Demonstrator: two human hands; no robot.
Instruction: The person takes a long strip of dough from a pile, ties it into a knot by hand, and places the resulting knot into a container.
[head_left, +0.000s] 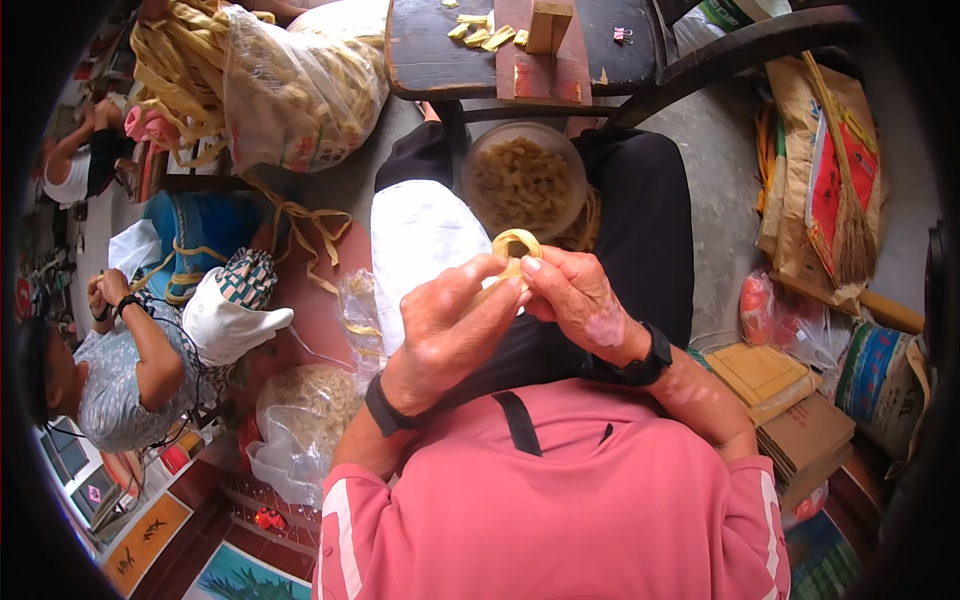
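A looped yellow strip of plant-like material (517, 238) is pinched between the fingertips of my left hand (454, 322) and my right hand (581, 300), above my lap. Its loop stands up past the fingers; its lower part is hidden by them. Beyond the hands, a round clear tub (480, 206) between my legs holds many small tan folded pieces (525, 176). A white cloth (420, 240) lies over my left thigh. On the dark wooden seat (435, 75) ahead lie several short yellow pieces (499, 37), beside a small wooden block (549, 28) on a reddish board (517, 82).
Bags of yellow strips (300, 97) and tan pieces (307, 420) stand on the left. A person (127, 375) works there by a blue bucket (217, 225). On the right are a straw broom (851, 232), cardboard (806, 439) and a wooden board (757, 375). A binder clip (622, 35) lies on the seat.
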